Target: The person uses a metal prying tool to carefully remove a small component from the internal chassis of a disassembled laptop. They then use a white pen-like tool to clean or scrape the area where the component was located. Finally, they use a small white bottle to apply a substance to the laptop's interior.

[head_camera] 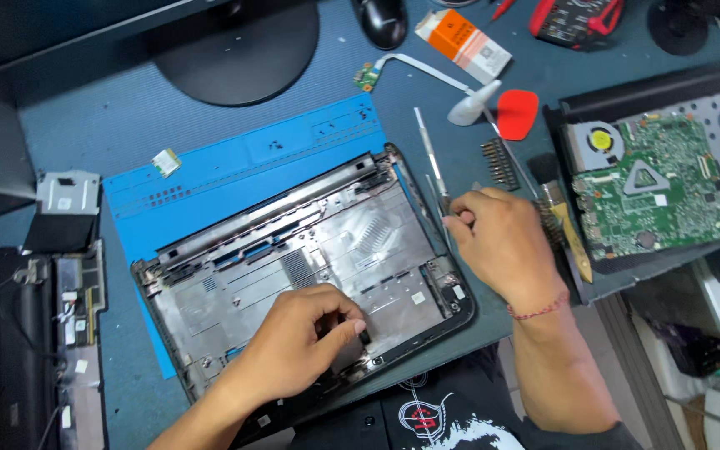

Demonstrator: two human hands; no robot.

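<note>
An emptied black laptop base shell (352,225) lies tilted on a blue work mat (210,183). My left hand (293,346) rests inside its near edge, fingers pinched on a small part that I cannot make out. Just past the shell's right rim, my right hand (497,242) has its fingers closed around thin metal tweezers (437,196), a red string around its wrist. A slim metal pry tool (428,150) lies beside the tweezers.
A green motherboard with fan (643,187) sits on a black tray at right, a brush (568,229) beside it. A bit set (500,164), red pick (517,112), orange-white box (462,43), mouse (381,21) and monitor stand (239,50) lie behind. Laptop parts (60,308) are at left.
</note>
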